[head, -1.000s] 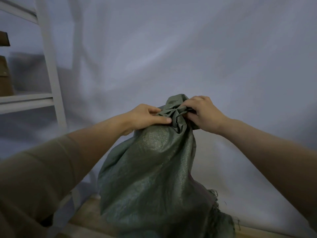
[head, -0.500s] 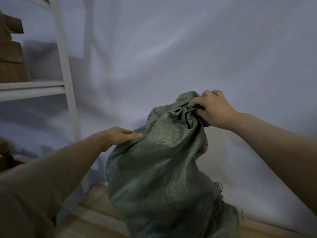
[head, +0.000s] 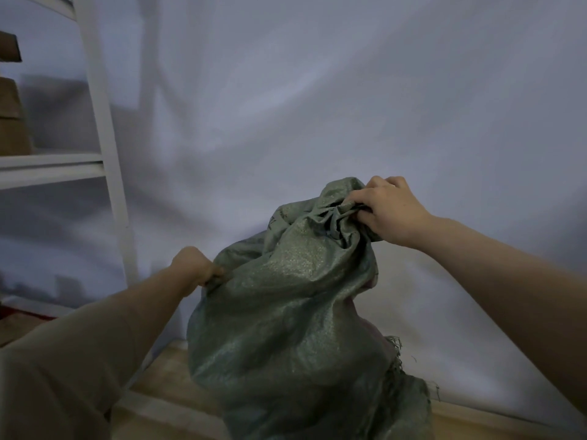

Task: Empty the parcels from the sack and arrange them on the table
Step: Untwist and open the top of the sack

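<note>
A bulging green woven sack stands in the lower middle of the view, its frayed edge trailing at the lower right. My right hand grips the bunched neck at the top of the sack. My left hand grips a fold of cloth on the sack's left side, lower down. No parcel shows; the sack's cloth hides whatever is inside.
A white shelf unit stands at the left, with brown cardboard boxes on its shelf. A pale cloth backdrop hangs behind the sack. A wooden surface runs along the bottom.
My left hand left the sack's neck, slid down its left side and now grips the cloth there. My right hand kept its hold on the neck and shifted right.
</note>
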Available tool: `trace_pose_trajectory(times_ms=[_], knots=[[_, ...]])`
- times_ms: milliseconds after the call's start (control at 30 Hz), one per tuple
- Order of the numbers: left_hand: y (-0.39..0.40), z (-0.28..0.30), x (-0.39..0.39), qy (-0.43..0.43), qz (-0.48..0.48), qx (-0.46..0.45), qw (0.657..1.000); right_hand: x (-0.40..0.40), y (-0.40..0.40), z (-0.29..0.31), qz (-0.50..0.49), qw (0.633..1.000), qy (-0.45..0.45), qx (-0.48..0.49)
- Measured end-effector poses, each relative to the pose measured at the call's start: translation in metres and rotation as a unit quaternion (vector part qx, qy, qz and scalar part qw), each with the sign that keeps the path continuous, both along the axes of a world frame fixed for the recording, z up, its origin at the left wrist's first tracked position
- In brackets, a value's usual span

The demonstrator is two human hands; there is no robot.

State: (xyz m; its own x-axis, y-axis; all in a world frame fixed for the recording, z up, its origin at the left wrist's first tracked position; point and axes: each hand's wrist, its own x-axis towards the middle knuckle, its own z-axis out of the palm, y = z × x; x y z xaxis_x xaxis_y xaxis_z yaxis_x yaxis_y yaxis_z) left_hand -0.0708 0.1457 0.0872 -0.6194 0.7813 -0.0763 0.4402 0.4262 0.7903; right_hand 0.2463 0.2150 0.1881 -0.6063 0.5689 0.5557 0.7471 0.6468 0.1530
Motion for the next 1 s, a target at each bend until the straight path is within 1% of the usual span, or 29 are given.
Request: trace_pose_trajectory(times_ms=[67,167,267,333,367,467,533,600,700,767,800,833,900,933,967,1000], knots=[[0.003,0.011,0.003,-0.050,0.014,0.050,0.997,0.002,-0.003,0.002,-0.017,1.000,0.009,-0.012],[0.014,0.045,0.020,-0.125,0.004,0.131,0.983,0.006,-0.008,0.015,-0.055,0.994,0.084,-0.042],[0.024,0.089,0.047,-0.149,-0.043,0.201,0.967,0.011,-0.003,0.034,-0.083,0.985,0.147,-0.016],[0.029,0.105,0.064,-0.153,-0.061,0.226,0.960,0.016,-0.001,0.042,-0.106,0.979,0.173,-0.007],[0.030,0.106,0.070,-0.151,-0.065,0.227,0.960,0.020,-0.002,0.043,-0.116,0.978,0.174,-0.010],[0.034,0.098,0.081,-0.142,-0.051,0.183,0.971,0.031,-0.005,0.037,-0.135,0.982,0.128,-0.039],[0.034,0.102,0.088,-0.132,-0.041,0.175,0.975,0.033,-0.006,0.038,-0.145,0.982,0.117,-0.039],[0.038,0.123,0.097,-0.124,-0.054,0.203,0.970,0.030,-0.005,0.050,-0.149,0.979,0.136,0.006],[0.040,0.164,0.113,-0.153,-0.077,0.282,0.944,0.023,-0.007,0.068,-0.131,0.967,0.201,0.087],[0.039,0.167,0.116,-0.170,-0.071,0.309,0.933,0.026,-0.006,0.067,-0.114,0.958,0.242,0.105],[0.040,0.157,0.113,-0.159,-0.065,0.300,0.939,0.029,-0.003,0.062,-0.119,0.960,0.234,0.094],[0.039,0.142,0.108,-0.145,-0.053,0.270,0.950,0.033,0.000,0.055,-0.135,0.966,0.208,0.068],[0.035,0.117,0.103,-0.127,-0.043,0.185,0.973,0.039,0.004,0.043,-0.173,0.973,0.153,0.001],[0.034,0.114,0.104,-0.113,-0.050,0.169,0.978,0.041,0.005,0.044,-0.177,0.971,0.161,-0.015],[0.035,0.122,0.106,-0.099,-0.057,0.182,0.977,0.041,0.003,0.050,-0.173,0.966,0.192,-0.010],[0.036,0.136,0.110,-0.090,-0.062,0.211,0.971,0.039,0.002,0.061,-0.164,0.958,0.233,0.016]])
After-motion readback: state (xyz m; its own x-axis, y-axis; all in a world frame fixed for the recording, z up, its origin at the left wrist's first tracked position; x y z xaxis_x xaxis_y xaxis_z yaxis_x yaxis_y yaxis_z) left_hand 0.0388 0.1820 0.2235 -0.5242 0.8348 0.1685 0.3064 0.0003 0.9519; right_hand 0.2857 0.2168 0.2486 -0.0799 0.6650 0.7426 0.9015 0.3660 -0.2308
